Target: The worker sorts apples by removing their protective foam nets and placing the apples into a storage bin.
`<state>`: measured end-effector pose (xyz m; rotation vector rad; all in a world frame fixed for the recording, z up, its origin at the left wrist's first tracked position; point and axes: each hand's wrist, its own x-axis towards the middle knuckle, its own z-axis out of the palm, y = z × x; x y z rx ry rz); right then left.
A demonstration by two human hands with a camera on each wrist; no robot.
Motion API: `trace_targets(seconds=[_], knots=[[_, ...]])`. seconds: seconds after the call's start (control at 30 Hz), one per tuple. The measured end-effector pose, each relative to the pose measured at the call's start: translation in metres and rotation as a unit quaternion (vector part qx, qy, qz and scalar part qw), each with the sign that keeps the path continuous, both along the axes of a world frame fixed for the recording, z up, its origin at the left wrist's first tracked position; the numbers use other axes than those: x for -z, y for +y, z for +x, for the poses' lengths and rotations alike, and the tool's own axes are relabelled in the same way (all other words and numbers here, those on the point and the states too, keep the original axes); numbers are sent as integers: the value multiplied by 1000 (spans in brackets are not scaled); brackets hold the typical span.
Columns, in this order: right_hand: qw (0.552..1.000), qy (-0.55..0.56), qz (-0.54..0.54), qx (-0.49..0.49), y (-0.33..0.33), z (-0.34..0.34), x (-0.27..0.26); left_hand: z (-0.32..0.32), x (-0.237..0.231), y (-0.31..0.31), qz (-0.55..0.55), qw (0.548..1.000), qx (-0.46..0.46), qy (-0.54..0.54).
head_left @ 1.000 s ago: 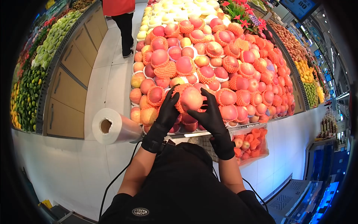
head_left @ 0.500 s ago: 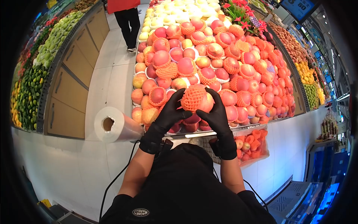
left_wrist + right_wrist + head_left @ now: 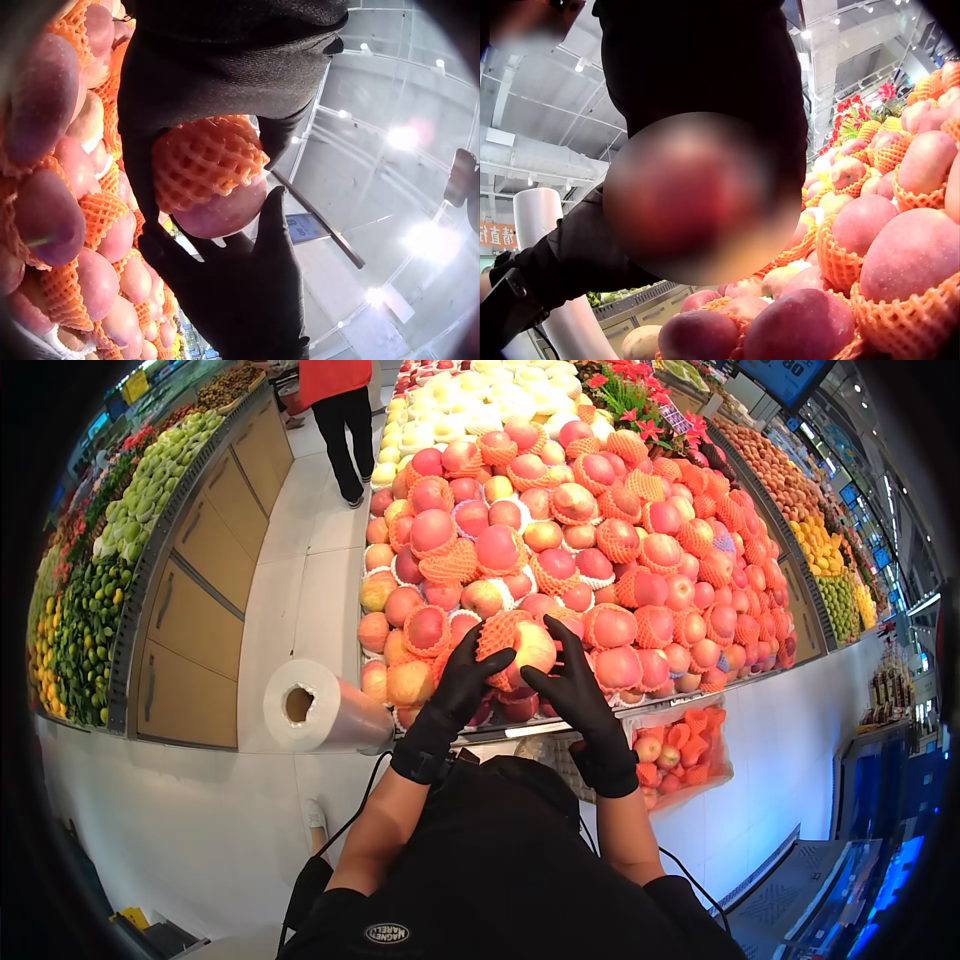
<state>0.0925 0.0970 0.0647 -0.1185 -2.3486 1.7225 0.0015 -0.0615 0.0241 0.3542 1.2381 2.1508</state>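
An apple partly wrapped in an orange foam net is between the two black-gloved hands, above the near edge of the apple pile. My left hand grips its netted side; in the left wrist view the fingers curl round the net. My right hand holds the bare side, fingers bent round it, thumb below. The right wrist view blurs the middle, so finger contact is hidden there. Netted apples lie just beyond the hands.
A plastic bag roll stands at the stall's near left corner. A bag of apples hangs below the front edge. Someone in a red top is in the left aisle. White-wrapped fruit lies at the back.
The apple has been turned between my hands; its bare side now faces up and right, its net left. Both hands sit slightly lower in view. A shoe has appeared at lower left.
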Motion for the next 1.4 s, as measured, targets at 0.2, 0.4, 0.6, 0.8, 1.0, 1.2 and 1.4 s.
trace_targets(seconds=[0.2, 0.4, 0.6, 0.8, 1.0, 1.2, 1.4], knots=[[987, -122, -102, 12, 3, 3, 13, 5, 11, 2, -13, 996, -20, 86], [985, -139, -102, 16, 6, 9, 14, 9, 18, 8, 38, 997, -8, 65], [996, -63, -21, 53, 6, 16, 26, 14, 6, 19, -14, 996, 24, 87], [995, -64, 26, 75, 13, 28, 29, 17, 25, 27, 11, 995, 27, 91], [988, -79, 24, 127, 8, 32, 8, 18, 20, 33, 74, 994, 71, 35], [986, -79, 17, 148, 20, 45, -1, 28, 12, 48, 73, 994, 83, -3], [983, -86, -23, 159, 43, 55, -5, 33, 8, 69, 65, 992, 104, -15]])
